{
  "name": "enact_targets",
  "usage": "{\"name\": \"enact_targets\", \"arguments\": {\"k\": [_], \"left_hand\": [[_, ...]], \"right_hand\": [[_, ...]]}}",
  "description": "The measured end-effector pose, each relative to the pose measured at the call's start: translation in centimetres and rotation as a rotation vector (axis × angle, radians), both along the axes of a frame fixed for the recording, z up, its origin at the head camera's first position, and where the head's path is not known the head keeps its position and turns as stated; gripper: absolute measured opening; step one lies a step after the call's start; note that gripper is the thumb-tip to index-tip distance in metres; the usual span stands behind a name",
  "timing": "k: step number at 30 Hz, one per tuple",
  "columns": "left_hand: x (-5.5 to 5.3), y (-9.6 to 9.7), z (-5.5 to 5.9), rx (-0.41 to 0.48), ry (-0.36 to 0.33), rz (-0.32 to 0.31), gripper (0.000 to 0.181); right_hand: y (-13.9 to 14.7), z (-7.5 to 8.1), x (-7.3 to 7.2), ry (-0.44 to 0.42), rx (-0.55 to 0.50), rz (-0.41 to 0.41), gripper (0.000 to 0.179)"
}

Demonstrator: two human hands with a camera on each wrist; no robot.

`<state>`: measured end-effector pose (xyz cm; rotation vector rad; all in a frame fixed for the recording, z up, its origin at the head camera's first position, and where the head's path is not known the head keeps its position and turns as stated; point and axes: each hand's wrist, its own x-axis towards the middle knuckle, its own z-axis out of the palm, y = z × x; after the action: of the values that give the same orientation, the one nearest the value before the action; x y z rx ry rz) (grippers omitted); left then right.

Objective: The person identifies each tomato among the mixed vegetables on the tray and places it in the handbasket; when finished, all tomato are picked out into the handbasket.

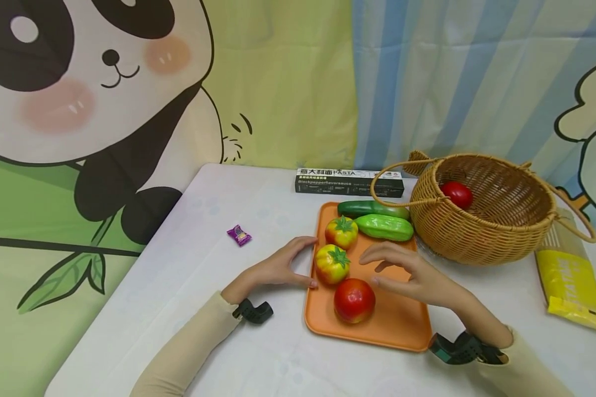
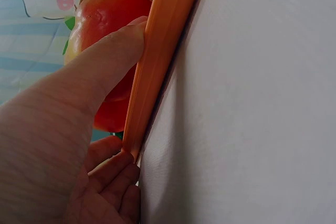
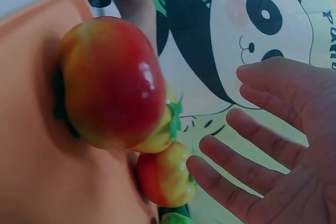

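Note:
An orange tray (image 1: 392, 325) lies on the white table, holding several toy vegetables. My left hand (image 1: 280, 269) is at its left side, thumb and fingertips touching the rim, as the left wrist view shows the thumb (image 2: 113, 56) against the tray edge. My right hand (image 1: 409, 273) hovers over the tray's right half with spread, slightly bent fingers, holding nothing. A red tomato (image 1: 355, 300) sits near the front. Behind it are two yellow-red tomatoes with green tops (image 1: 332, 264), then a light green cucumber (image 1: 384, 227) and a dark green one (image 1: 362, 208).
A wicker basket (image 1: 482, 237) with a red round item (image 1: 457, 195) inside stands right of the tray. Behind the tray lies a black pasta box (image 1: 347, 186). A yellow pasta packet (image 1: 573, 275) lies at far right, a purple wrapped candy (image 1: 239, 235) at left.

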<state>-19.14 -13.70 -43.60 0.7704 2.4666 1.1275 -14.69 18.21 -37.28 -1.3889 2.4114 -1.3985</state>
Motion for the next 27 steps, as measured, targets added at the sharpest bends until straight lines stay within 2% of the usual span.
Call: {"name": "enact_targets", "arguments": {"k": [9, 17, 27], "left_hand": [[0.0, 0.0, -0.1, -0.002, -0.005, 0.002, 0.094], [0.0, 0.0, -0.1, 0.005, 0.005, -0.003, 0.094], [0.1, 0.1, 0.0, -0.009, 0.005, 0.003, 0.095]], "right_hand": [[-0.9, -1.3, 0.1, -0.025, 0.083, 0.050, 0.028], [-1.3, -2.0, 0.2, -0.069, 0.196, 0.100, 0.029], [-1.6, -2.3, 0.3, -0.103, 0.167, 0.223, 0.034]]}}
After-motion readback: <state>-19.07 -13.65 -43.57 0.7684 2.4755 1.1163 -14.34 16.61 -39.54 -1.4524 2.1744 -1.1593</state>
